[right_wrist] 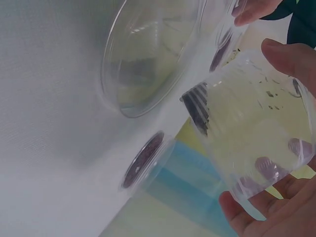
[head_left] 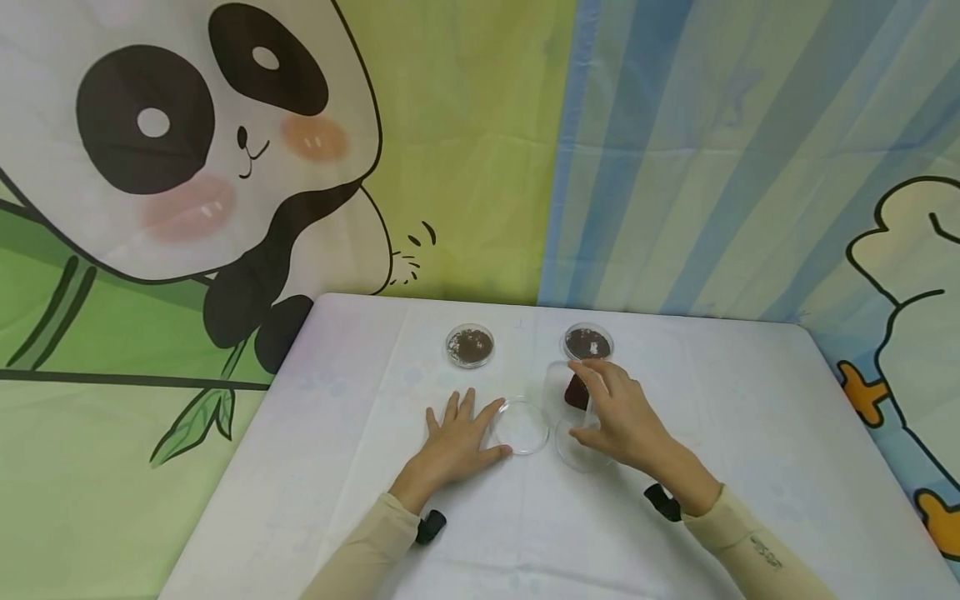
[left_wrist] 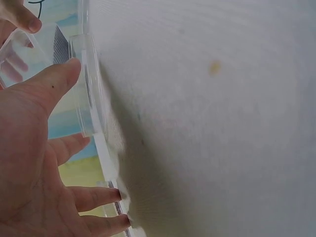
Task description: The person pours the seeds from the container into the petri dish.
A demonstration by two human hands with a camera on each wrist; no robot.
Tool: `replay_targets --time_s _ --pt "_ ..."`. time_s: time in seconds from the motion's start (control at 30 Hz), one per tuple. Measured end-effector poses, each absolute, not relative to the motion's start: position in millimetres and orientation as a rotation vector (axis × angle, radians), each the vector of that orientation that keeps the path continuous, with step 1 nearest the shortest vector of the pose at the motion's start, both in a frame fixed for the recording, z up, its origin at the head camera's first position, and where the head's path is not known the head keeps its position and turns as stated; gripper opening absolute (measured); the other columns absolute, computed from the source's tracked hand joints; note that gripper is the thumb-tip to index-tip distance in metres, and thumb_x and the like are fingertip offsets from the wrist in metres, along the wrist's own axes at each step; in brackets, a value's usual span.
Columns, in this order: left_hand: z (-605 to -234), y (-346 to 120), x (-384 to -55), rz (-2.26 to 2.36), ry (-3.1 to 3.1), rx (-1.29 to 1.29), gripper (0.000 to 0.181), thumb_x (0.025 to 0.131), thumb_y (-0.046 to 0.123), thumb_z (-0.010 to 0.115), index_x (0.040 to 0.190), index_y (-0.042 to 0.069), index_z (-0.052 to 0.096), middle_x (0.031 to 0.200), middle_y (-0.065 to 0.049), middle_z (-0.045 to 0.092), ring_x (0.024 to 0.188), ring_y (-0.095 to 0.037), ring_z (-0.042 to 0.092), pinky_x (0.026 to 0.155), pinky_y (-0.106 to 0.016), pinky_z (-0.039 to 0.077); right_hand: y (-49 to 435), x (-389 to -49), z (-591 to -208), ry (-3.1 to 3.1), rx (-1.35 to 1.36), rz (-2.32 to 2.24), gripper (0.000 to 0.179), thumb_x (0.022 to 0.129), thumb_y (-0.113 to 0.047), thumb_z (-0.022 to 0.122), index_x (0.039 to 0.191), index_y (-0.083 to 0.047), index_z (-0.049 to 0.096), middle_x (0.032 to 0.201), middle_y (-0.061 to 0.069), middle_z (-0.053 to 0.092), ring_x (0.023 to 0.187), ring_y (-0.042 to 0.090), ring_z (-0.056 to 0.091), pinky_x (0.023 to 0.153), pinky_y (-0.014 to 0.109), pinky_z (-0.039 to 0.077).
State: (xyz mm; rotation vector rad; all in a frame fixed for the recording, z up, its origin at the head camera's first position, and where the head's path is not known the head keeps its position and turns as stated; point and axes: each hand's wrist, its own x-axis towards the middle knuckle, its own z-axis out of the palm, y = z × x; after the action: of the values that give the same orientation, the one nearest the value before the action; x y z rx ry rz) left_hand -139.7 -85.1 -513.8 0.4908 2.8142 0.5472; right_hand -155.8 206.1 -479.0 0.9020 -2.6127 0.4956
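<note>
My right hand (head_left: 618, 412) grips a clear plastic container (right_wrist: 252, 133), tilted in the air, thumb on one side and fingers on the other. Dark, soil-like material (right_wrist: 198, 108) lies in one corner, and a few specks cling to the wall. Below that hand, a clear round dish (head_left: 576, 450) sits on the table. With fingers spread, my left hand (head_left: 457, 446) rests by another clear round dish (head_left: 522, 427); its thumb and index finger touch the rim. In the left wrist view this dish (left_wrist: 89, 94) stands between thumb and index finger.
Two round dishes of dark, crumbly material stand towards the back of the white table (head_left: 712, 400): a left one (head_left: 470, 346) and a right one (head_left: 587, 342). Behind the table hangs a printed cloth (head_left: 465, 150) with cartoon animals.
</note>
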Motion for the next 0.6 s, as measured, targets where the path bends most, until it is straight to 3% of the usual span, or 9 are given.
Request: replay_targets --time_s 0.6 --pt "-516 -86 -140 0.541 2.82 0.49 0.076 0.091 0.063 0.061 0.156 0.031 0.037 0.16 -0.027 0.021 0.146 -0.051 0.013 0.103 -0.081 0.01 190 -156 -481 -2.623 0.982 0.29 0.108 0.061 -0.029 0.097 0.149 -0.01 0.037 0.143 0.021 0.042 0.132 0.044 0.039 0.095 0.064 0.041"
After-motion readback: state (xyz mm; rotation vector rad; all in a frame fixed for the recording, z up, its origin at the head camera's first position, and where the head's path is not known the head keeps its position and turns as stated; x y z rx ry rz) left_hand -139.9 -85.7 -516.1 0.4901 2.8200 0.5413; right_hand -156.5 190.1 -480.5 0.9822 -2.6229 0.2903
